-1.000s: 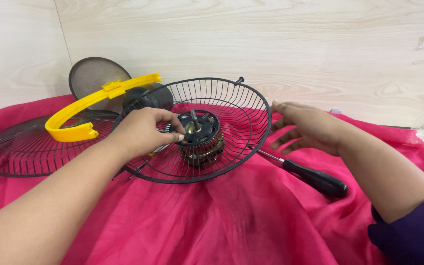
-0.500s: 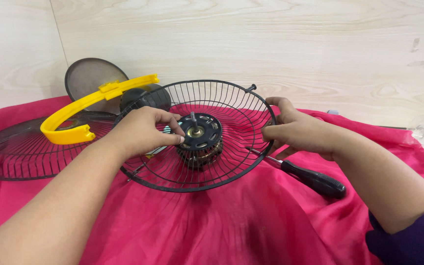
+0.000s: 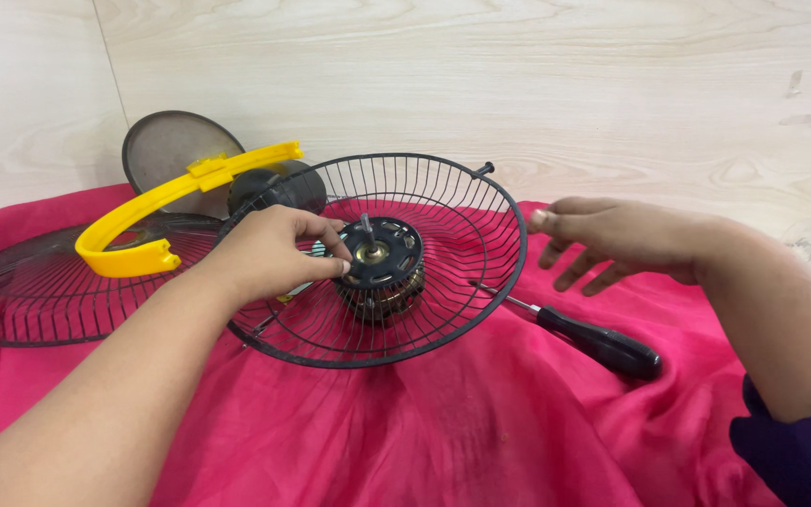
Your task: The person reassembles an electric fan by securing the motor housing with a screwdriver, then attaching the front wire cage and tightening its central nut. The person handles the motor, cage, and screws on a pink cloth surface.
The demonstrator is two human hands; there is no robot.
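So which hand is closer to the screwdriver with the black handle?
Right. The right hand hovers open just above the black-handled screwdriver on the pink cloth. The left hand is farther away, fingers on the black motor hub inside the wire fan guard.

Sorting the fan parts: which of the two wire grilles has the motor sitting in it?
The bowl-shaped grille in the middle, where the left hand touches the motor. The flatter grille at far left holds none.

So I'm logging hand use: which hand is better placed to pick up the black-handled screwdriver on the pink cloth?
Probably the right hand: it hovers open just above the black-handled screwdriver, while the left hand pinches the black motor hub.
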